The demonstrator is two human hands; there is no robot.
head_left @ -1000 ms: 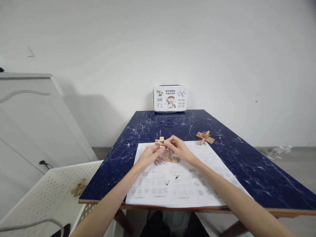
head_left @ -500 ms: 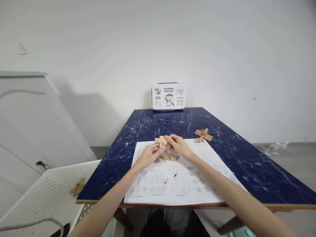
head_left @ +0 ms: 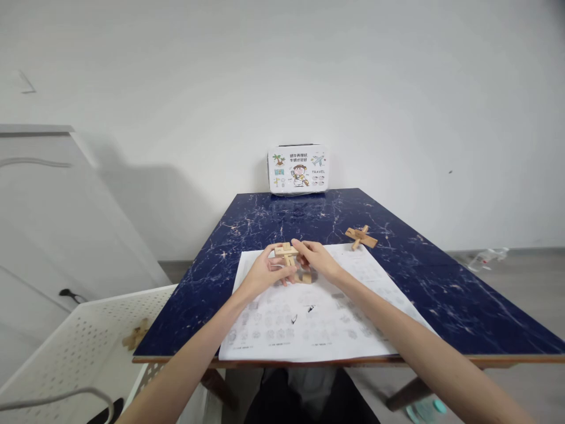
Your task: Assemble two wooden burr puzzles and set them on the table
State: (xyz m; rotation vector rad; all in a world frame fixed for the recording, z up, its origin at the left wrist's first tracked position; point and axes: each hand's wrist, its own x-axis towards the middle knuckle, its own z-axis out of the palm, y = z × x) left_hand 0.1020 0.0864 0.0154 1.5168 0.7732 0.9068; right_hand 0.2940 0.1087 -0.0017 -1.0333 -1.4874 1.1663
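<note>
My left hand (head_left: 263, 272) and my right hand (head_left: 316, 260) together hold a small wooden puzzle piece (head_left: 286, 251) just above a white printed sheet (head_left: 309, 318). Both sets of fingers pinch the piece from either side. Under my right hand a second wooden piece (head_left: 305, 276) lies on the sheet. A cross-shaped wooden assembly (head_left: 361, 237) rests on the dark blue marbled table (head_left: 441, 294), to the right and farther away than my hands.
A white box with cartoon travel pictures (head_left: 298, 169) stands at the table's far edge against the wall. A white perforated basket (head_left: 70, 353) sits at the lower left with a wooden piece (head_left: 135, 335) in it. A white cabinet (head_left: 39, 194) is at the left.
My hands have stayed together on the wooden piece, tilting it a little. The view has shifted slightly, so everything sits a bit higher and more to the left.
</note>
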